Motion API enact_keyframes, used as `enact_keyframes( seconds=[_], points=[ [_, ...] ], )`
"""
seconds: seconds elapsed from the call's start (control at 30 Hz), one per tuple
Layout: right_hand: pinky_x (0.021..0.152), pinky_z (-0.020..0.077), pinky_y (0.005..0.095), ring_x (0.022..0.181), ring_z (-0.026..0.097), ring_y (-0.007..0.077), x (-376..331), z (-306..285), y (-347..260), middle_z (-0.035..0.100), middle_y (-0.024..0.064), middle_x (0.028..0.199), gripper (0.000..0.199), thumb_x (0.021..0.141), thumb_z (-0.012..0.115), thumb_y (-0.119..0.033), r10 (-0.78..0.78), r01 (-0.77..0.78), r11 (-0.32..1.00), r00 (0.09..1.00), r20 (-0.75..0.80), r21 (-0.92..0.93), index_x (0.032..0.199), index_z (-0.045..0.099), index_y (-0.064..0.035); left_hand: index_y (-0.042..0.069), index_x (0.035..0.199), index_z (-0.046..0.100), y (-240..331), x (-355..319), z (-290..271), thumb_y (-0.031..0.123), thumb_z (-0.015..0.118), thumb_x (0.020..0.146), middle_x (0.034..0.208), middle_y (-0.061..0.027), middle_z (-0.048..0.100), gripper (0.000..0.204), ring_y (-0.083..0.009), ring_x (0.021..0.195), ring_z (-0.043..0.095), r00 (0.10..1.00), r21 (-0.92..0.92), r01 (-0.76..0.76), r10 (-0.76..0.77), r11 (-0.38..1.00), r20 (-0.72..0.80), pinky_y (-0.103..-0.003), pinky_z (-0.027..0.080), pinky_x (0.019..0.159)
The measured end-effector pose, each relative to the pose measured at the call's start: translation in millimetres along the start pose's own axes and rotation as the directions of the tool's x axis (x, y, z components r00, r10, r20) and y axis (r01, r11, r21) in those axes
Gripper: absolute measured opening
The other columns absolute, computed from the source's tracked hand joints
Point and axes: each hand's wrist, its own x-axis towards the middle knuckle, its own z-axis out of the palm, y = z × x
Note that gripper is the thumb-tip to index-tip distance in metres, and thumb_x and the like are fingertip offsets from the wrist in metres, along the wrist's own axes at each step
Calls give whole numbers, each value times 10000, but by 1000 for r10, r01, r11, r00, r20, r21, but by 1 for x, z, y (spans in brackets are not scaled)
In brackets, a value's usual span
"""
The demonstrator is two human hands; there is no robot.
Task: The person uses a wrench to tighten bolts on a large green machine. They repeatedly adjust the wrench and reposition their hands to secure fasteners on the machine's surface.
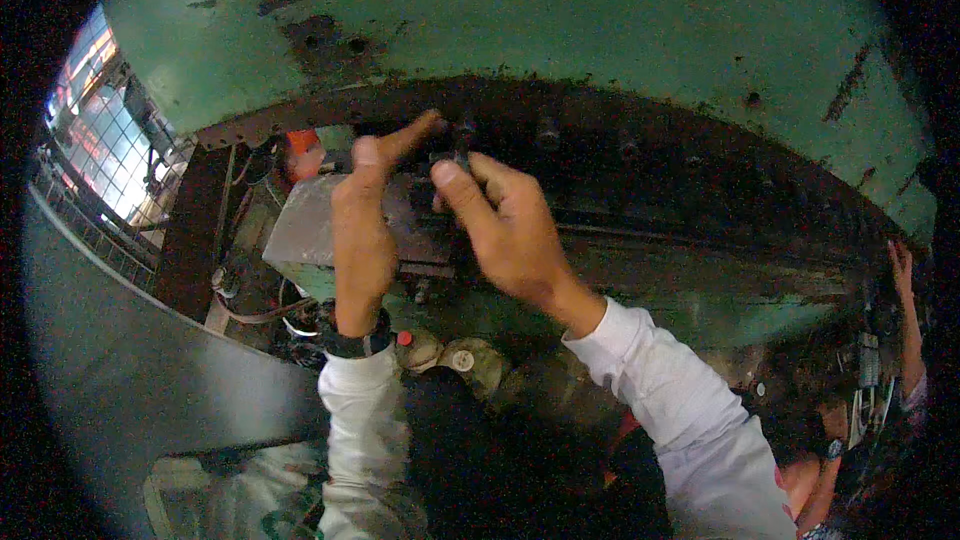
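Under the edge of a large green machine panel (560, 20), my left hand (362, 230) is raised with its index finger stretched to the dark metal edge. Nothing shows in it. Beside it, my right hand (512, 225) is closed, thumb against curled fingers, around a small dark metal part (450, 155). That part sits just below a bolt (465, 128) in the row under the edge; its exact kind is too dark to tell. More bolts, such as one (547, 133) to the right, line the recess.
A grey metal block (305, 220) and hanging cables (245, 315) are left of my hands. Below are round containers (475, 365), one with a red cap (404, 338). At far right another person's hand (902, 270) touches the panel edge. A mesh window (110, 155) is at left.
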Motion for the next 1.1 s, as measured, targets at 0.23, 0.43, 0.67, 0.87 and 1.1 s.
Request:
enact_keyframes(
  seconds=[0.23,0.43,0.67,0.87,1.1],
  points=[
    [540,412,377,588,462,120,-9,-9,15,559,104,608,452,1014,513,-334,-134,118,980,986,-96,-158,733,599,9,-32,1188,664,-142,-50,-19,201,560,997,1173,-135,687,318,-222,1104,616,974,381,63,26,922,-225,-336,443,993],
    [539,388,473,593,541,451,14,28,27,540,280,666,437,969,545,-312,-300,265,949,926,-228,-170,695,546,29,-65,1136,647,-157,-51,-42,255,575,1003,1055,-94,686,353,-160,912,597,910,240,277,-173,930,-377,-320,492,826],
    [590,475,461,647,639,414,-2,29,36,603,221,632,413,960,553,-307,-91,89,996,982,-163,-19,745,601,42,-68,1178,632,-171,-49,-46,256,611,979,1088,-133,686,381,-201,964,609,948,303,168,-69,938,-310,-345,477,892],
    [660,526,515,722,645,412,-92,80,-5,642,236,805,393,945,569,-384,-146,296,945,763,629,-139,906,611,5,-67,1084,680,-140,-46,-40,277,652,962,1020,-115,704,366,-155,947,598,936,251,193,-102,948,-336,-308,467,881],
    [678,529,541,725,668,415,-221,5,78,653,217,716,368,957,547,-402,620,89,701,415,666,-708,1000,629,-46,-70,968,661,-156,-55,-27,223,647,960,821,-84,630,293,-133,804,533,949,231,102,-25,968,-315,-285,443,773]
  ],
)
